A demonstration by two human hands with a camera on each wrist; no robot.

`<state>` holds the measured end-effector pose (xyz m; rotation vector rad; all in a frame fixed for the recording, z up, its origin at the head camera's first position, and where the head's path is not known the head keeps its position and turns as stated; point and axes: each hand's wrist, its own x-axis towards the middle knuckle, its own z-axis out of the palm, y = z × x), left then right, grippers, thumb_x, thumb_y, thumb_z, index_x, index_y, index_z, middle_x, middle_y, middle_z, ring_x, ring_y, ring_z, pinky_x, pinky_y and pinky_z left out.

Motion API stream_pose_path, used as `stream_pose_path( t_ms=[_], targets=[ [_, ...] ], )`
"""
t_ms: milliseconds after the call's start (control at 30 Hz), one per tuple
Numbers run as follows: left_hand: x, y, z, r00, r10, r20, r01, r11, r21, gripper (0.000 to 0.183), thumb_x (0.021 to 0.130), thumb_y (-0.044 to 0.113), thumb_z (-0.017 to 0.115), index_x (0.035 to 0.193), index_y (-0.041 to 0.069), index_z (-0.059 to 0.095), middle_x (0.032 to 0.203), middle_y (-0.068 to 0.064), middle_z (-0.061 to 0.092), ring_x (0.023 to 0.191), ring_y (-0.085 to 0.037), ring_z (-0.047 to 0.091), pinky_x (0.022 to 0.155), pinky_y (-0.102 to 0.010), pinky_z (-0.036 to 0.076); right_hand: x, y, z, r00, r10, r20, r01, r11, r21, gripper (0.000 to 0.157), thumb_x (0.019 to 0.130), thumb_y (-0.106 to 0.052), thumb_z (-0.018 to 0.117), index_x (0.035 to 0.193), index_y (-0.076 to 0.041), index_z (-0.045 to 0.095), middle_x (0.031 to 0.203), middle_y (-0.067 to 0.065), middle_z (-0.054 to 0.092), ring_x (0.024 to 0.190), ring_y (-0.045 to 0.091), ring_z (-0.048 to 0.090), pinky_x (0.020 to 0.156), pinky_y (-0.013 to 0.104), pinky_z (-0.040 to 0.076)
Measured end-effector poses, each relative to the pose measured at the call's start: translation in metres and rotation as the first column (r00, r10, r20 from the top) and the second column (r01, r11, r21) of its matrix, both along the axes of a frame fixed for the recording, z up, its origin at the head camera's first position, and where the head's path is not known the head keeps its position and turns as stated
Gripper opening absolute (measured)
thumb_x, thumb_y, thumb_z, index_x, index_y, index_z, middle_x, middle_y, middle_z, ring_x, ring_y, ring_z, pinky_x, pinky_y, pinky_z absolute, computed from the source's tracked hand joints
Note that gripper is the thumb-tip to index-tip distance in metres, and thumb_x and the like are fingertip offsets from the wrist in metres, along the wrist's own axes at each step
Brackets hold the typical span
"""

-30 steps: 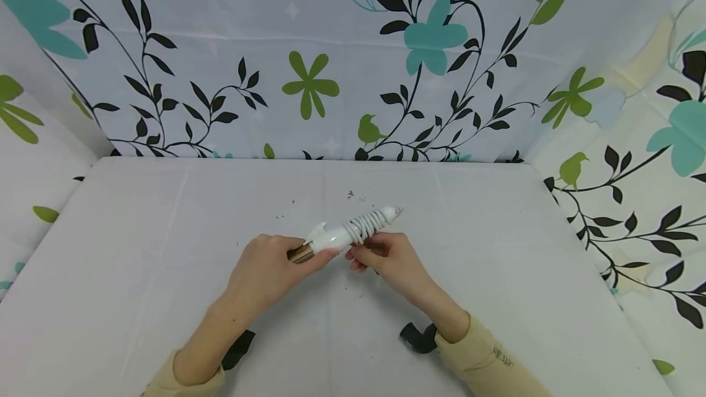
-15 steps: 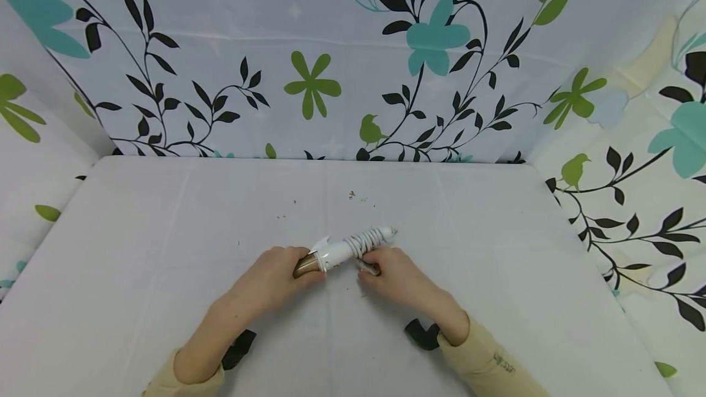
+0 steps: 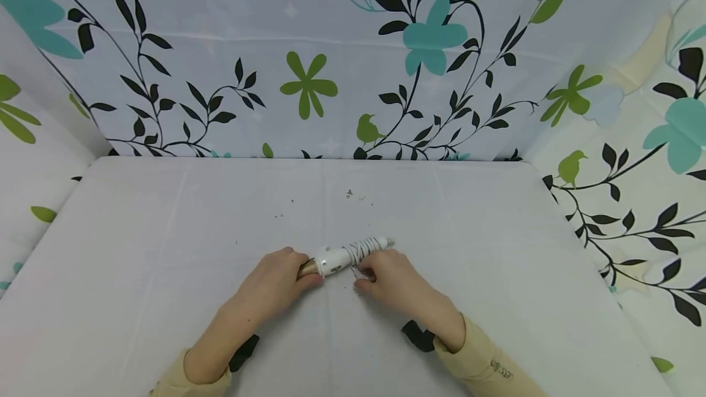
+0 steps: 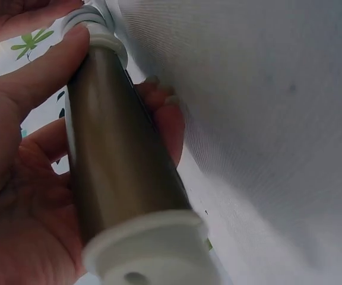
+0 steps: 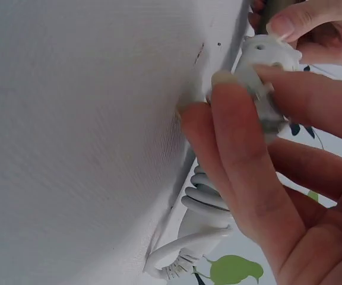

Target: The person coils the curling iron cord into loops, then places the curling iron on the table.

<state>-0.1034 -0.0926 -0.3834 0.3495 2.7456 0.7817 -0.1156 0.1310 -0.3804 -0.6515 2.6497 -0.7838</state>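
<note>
A curling iron (image 3: pixel 331 261) with a white handle and a bronze barrel (image 4: pixel 114 130) lies slantwise low over the table. My left hand (image 3: pixel 276 274) grips the barrel, thumb along it near the handle. White cord (image 3: pixel 361 250) is wound in several coils round the handle. My right hand (image 3: pixel 394 277) is beside these coils. Its fingers pinch the small white cord end, apparently the plug (image 5: pixel 251 80), which is blurred and partly hidden by the fingertips. In the right wrist view, the cord coils (image 5: pixel 203 199) show beyond the fingers.
Small dark crumbs (image 3: pixel 349 193) lie on the white-covered table (image 3: pixel 165 231) beyond the hands. A patterned curtain (image 3: pixel 220 48) borders the table at the back and sides. Black straps (image 3: pixel 419 336) are visible by both wrists.
The curling iron has come down and nearer to me, and its tip has swung to a flatter angle. My right hand has moved lower with the cord end.
</note>
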Motion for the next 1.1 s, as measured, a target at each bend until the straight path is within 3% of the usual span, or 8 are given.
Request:
stream_pose_path(
  t_ms=[67,133,267,367,533,833,967,1100],
  targets=[
    [0.0,0.001,-0.001,1.0,-0.004,-0.02,0.003,1.0,-0.013,0.031,0.087,0.03,0.078,0.072,0.013,0.057,0.068,-0.001,0.049,0.06,-0.014,0.042,0.054,-0.027,0.032,0.0,0.0,0.001,0.999,0.005,0.033,-0.005,1.0,0.0,0.021,0.086,-0.01,0.078,0.071,-0.008,0.063,0.061,-0.006,0.042,0.056,0.007,0.037,0.052,0.022,0.03],
    [0.001,0.001,0.0,0.999,-0.011,-0.035,0.01,0.999,-0.032,0.03,0.086,0.031,0.078,0.074,0.012,0.059,0.07,-0.001,0.048,0.06,-0.015,0.041,0.054,-0.027,0.032,0.001,0.0,0.002,0.998,0.014,0.055,-0.014,1.0,-0.002,0.026,0.085,-0.012,0.079,0.068,-0.009,0.059,0.058,-0.007,0.039,0.053,0.006,0.035,0.05,0.021,0.028],
    [0.004,0.0,0.001,0.996,-0.047,-0.079,0.04,0.995,-0.089,0.029,0.086,0.033,0.079,0.079,0.01,0.062,0.073,-0.001,0.047,0.064,-0.016,0.041,0.057,-0.029,0.032,0.001,0.001,0.003,0.998,0.02,0.056,-0.02,1.0,0.002,0.025,0.084,-0.015,0.081,0.069,-0.01,0.062,0.058,-0.007,0.045,0.052,0.005,0.037,0.05,0.02,0.03],
    [0.005,0.0,0.001,0.987,-0.095,-0.133,0.075,0.987,-0.145,0.031,0.085,0.035,0.079,0.075,0.012,0.061,0.072,0.0,0.046,0.067,-0.017,0.04,0.062,-0.032,0.035,0.001,0.001,0.003,0.999,0.022,0.038,-0.022,1.0,0.001,0.02,0.082,-0.015,0.083,0.073,-0.009,0.066,0.059,-0.006,0.051,0.052,0.005,0.04,0.049,0.02,0.032],
    [0.006,0.0,0.001,0.979,-0.129,-0.159,0.103,0.982,-0.157,0.034,0.083,0.036,0.081,0.07,0.014,0.057,0.074,0.001,0.047,0.069,-0.017,0.039,0.062,-0.031,0.035,0.002,0.0,0.004,1.0,0.018,0.019,-0.018,1.0,0.013,0.022,0.081,-0.017,0.084,0.072,-0.008,0.066,0.058,-0.006,0.051,0.051,0.005,0.039,0.048,0.02,0.031],
    [0.006,0.011,0.001,0.97,-0.183,-0.16,0.149,0.967,-0.205,0.047,0.083,0.042,0.08,0.108,0.005,0.066,0.09,-0.007,0.057,0.074,-0.018,0.047,0.063,-0.032,0.039,0.008,0.018,0.005,0.999,-0.041,-0.022,0.041,0.999,0.035,0.02,0.085,-0.025,0.081,0.079,-0.009,0.072,0.062,-0.006,0.059,0.051,0.005,0.047,0.048,0.021,0.037],
    [0.01,0.014,-0.001,0.965,-0.207,-0.158,0.174,0.964,-0.203,0.051,0.082,0.044,0.08,0.114,0.006,0.065,0.098,-0.008,0.058,0.078,-0.019,0.053,0.067,-0.035,0.045,0.01,0.023,0.001,0.999,-0.009,-0.035,0.011,0.999,0.041,0.022,0.088,-0.028,0.078,0.073,-0.012,0.071,0.058,-0.009,0.056,0.049,0.003,0.044,0.047,0.021,0.035],
    [0.02,0.008,-0.008,0.976,-0.178,-0.122,0.149,0.965,-0.218,0.059,0.081,0.047,0.079,0.12,0.006,0.064,0.1,-0.007,0.057,0.08,-0.017,0.052,0.07,-0.036,0.047,0.01,0.017,-0.005,0.998,0.059,-0.014,-0.058,0.996,0.071,0.031,0.089,-0.033,0.076,0.067,-0.015,0.064,0.052,-0.011,0.045,0.047,0.002,0.037,0.047,0.019,0.03]
  ],
)
